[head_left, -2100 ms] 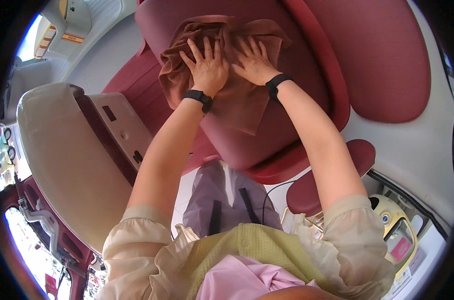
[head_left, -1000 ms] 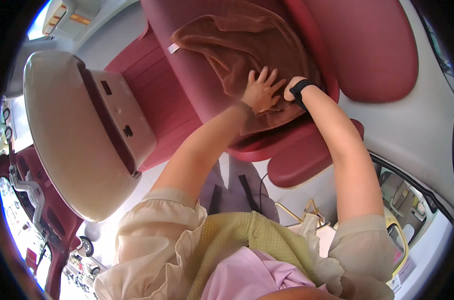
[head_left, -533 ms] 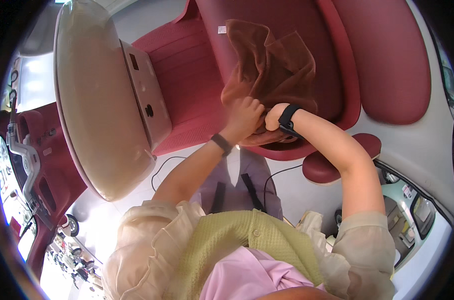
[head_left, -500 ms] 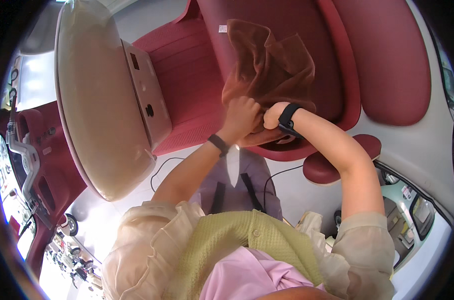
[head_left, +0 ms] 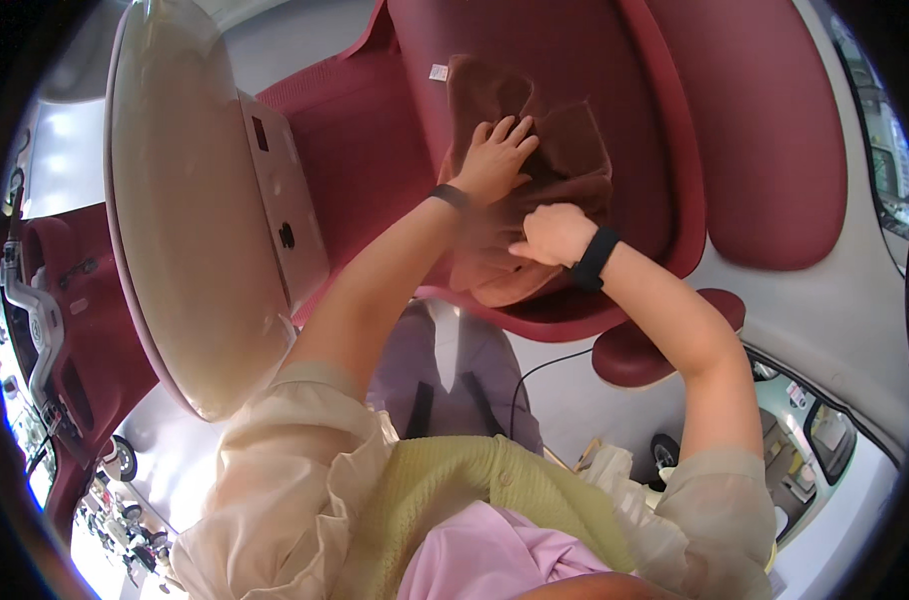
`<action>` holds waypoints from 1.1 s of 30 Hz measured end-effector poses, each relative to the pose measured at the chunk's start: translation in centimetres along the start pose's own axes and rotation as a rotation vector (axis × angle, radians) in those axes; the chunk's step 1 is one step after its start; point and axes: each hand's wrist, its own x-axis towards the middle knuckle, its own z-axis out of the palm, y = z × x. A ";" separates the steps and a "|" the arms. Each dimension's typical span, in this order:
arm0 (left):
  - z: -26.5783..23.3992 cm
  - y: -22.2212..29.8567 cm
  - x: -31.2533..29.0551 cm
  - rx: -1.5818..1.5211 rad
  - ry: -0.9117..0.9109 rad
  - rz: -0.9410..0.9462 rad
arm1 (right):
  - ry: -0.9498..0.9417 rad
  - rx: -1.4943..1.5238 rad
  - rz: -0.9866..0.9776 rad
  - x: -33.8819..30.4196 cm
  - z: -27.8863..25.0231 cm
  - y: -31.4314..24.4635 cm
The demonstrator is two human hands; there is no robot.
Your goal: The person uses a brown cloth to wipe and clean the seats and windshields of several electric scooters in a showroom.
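A brown plush cloth (head_left: 579,142) lies crumpled on a dark red padded seat (head_left: 640,105). My left hand (head_left: 498,162) rests on its upper part, fingers spread and pointing away from me. Nearer to me and to the right, my right hand (head_left: 559,236) is closed over the cloth, seemingly gripping a fold of it; the undersides of the fingers are hidden. The near end of the cloth reaches down by the seat's front edge. A small white tag (head_left: 439,72) pokes out beside the cloth's far left corner.
Left of the seat is a red ribbed footwell (head_left: 360,150), then a cream rounded front panel (head_left: 190,220). Farther left are handlebars (head_left: 40,330). A red backrest (head_left: 770,130) and a small red pad (head_left: 630,352) are at the right. A thin cable (head_left: 523,385) hangs near my legs.
My left hand has moved away from me up the cloth, its fingers spreading. My right hand stays closed near the same place. The cloth's near part looks spread out more.
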 end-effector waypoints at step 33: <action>5.6 -14.5 12.1 0.361 -0.152 -0.470 | 0.735 0.223 0.646 18.6 -1.0 15.4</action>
